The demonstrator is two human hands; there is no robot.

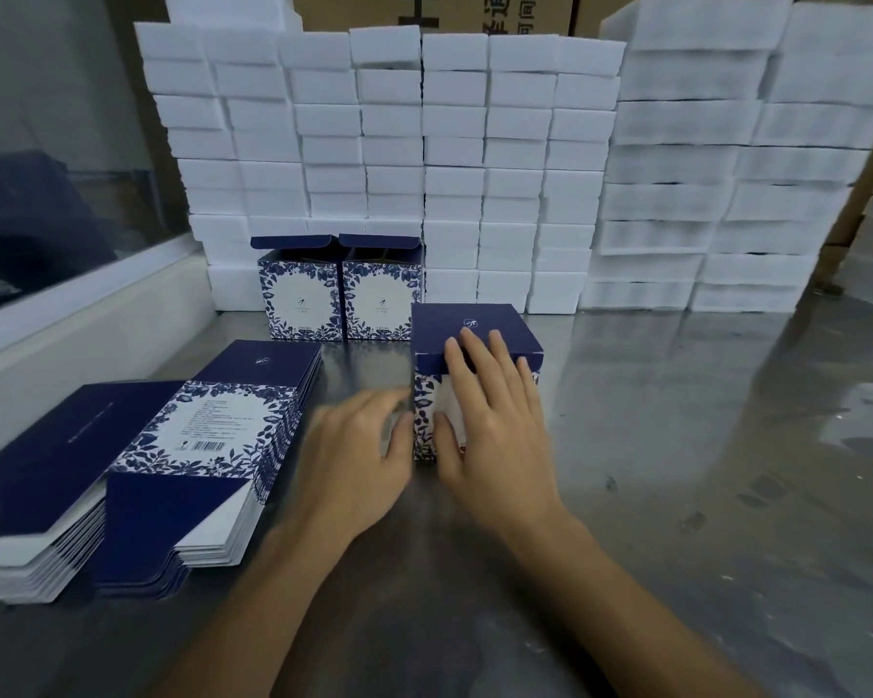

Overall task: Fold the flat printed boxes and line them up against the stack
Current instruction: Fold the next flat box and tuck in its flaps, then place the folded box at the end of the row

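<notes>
While white foam stack (475,168) fills rear of steel surface (676,445), pile of flat printed boxes (182,455) lies front-left. Two folded boxes (341,294), top flaps up, stand side by side touching stack. Third folded box (475,345) upright mid-surface, apart from stack, near the pair. Right hand (495,425) flat on its near face, fingers (475,350) straight, tips on blue lid. Left hand (359,460) motion-blurred at box's left side, fingers loosely extended; contact unclear.
</notes>
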